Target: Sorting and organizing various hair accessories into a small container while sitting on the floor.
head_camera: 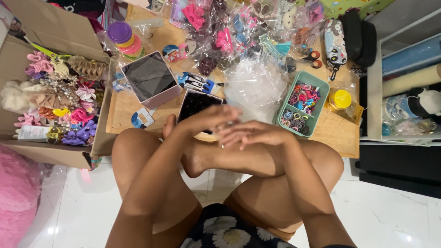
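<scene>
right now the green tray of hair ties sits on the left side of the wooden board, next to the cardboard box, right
Not quite. The head view shows the green tray of hair ties on the right side of the wooden board, by a small yellow-lidded jar. The cardboard box of hair accessories is at the left, far from the tray.

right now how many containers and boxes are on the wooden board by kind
teal divided tray: 1
pink open box: 1
black open box: 1
round yellow-lidded tub: 1
stack of round coloured tubs: 1
total: 5
The left hand and right hand meet just in front of the black open box.
</scene>
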